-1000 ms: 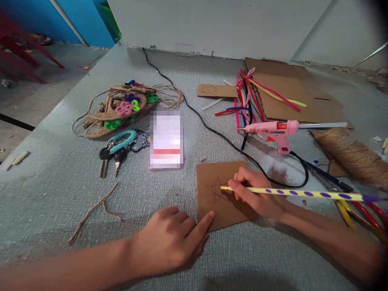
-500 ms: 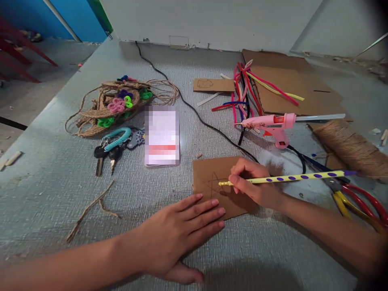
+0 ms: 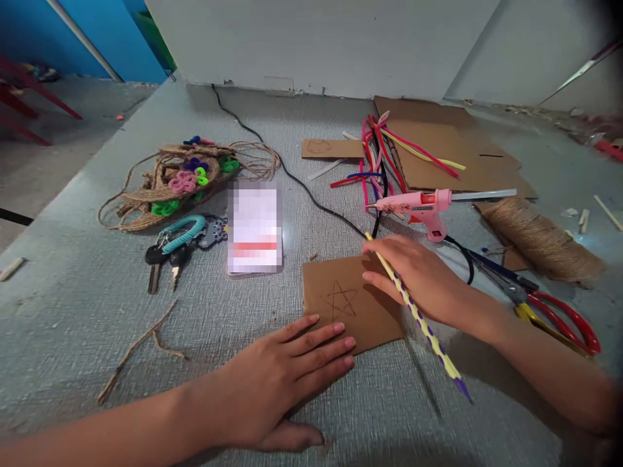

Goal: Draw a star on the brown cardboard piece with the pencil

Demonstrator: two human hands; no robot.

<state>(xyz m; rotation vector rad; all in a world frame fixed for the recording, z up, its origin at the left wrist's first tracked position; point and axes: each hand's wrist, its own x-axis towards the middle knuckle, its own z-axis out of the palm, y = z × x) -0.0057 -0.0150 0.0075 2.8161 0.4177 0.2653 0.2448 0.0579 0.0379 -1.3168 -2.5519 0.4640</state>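
My left hand (image 3: 287,370) lies flat with fingers stretched out, its fingertips on the lower left part of a brown cardboard piece (image 3: 374,305). A five-pointed star (image 3: 341,301) is drawn on that cardboard in thin dark lines. Above the cardboard's right side, my right hand (image 3: 418,275) is closed on a yellow pencil (image 3: 418,318) with purple spots. The pencil slants down to the right, its purple tip near me and its other end by my fingers. Just beyond this hand lies a pink hot glue gun (image 3: 413,206).
Pliers or scissors with red handles (image 3: 567,318) and a twine spool (image 3: 545,237) lie right. Pipe cleaners (image 3: 379,155) and a large cardboard sheet (image 3: 452,130) are behind. At left are a twine bundle with fuzzy flowers (image 3: 180,175), keys (image 3: 163,259), a blurred pale rectangle (image 3: 254,220) and a cord (image 3: 311,191).
My right hand has lifted off the star and moved right, turning the pencil so its purple tip points down toward me. The view shifted slightly; my left hand stays on the cardboard.
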